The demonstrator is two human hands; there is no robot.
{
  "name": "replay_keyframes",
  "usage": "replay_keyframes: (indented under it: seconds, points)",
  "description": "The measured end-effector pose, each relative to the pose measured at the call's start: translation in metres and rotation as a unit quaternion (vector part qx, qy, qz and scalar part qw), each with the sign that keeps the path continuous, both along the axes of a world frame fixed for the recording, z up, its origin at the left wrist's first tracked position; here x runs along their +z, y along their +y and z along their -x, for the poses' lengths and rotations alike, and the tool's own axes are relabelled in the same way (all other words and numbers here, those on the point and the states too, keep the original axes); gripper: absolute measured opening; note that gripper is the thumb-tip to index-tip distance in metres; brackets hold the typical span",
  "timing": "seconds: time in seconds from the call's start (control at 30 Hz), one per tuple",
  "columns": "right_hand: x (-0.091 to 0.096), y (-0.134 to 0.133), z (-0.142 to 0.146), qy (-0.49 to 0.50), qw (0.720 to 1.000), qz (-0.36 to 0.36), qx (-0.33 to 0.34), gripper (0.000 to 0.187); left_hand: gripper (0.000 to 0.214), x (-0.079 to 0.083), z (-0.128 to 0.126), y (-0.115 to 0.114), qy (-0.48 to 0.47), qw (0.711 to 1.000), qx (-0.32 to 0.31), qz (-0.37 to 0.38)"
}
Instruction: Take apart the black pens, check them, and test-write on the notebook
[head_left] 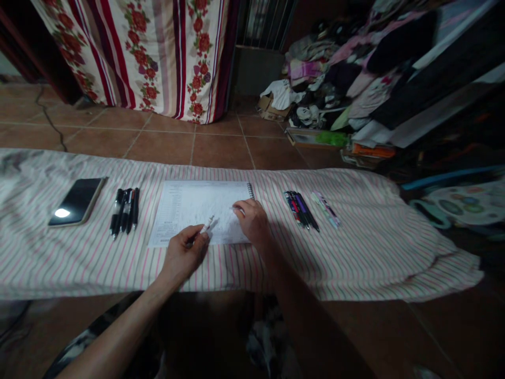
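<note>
A white pen [206, 226] is pinched in my left hand [184, 251], its narrow end pointing up and away over the paper. My right hand [253, 220] is closed above the right part of the same sheet, thumb and fingertips together; whatever small thing they may hold is too blurred to name. Under both hands lies a spiral-bound notebook [201, 197] with a pale, partly printed page and its coil at the right edge. Between the two hands there is a gap of bare page.
Left of the notebook are several black pens [125, 211] and a phone [78, 202]. On its right lie several dark and purple pens [302, 210], then pastel pens [326, 209]. All rest on a striped cloth [366, 237]. Beyond, a flowered curtain [158, 58] hangs.
</note>
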State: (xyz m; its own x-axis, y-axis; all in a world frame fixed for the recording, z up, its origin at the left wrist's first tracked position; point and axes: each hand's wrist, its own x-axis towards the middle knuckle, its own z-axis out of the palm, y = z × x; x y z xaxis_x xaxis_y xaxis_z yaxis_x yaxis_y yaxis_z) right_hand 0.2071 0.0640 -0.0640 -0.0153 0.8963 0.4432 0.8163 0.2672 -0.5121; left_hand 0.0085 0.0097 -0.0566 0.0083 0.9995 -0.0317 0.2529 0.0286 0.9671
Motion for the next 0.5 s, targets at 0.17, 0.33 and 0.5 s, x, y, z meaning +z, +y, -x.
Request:
replay_keyframes:
  seconds: [0.17, 0.33, 0.5]
  points:
    - [0.015, -0.003, 0.017, 0.272, 0.956, 0.110, -0.007, 0.019, 0.031, 0.005, 0.001, 0.002, 0.009, 1.000, -0.003, -0.009]
    - [0.038, -0.012, 0.030, 0.432, 0.876, 0.209, 0.051, 0.035, 0.031, 0.006, 0.001, 0.002, 0.015, 1.000, -0.010, -0.014]
    - [0.049, -0.018, 0.032, 0.483, 0.838, 0.242, 0.080, 0.028, 0.031, 0.003, 0.000, 0.003, 0.020, 1.000, -0.017, -0.009]
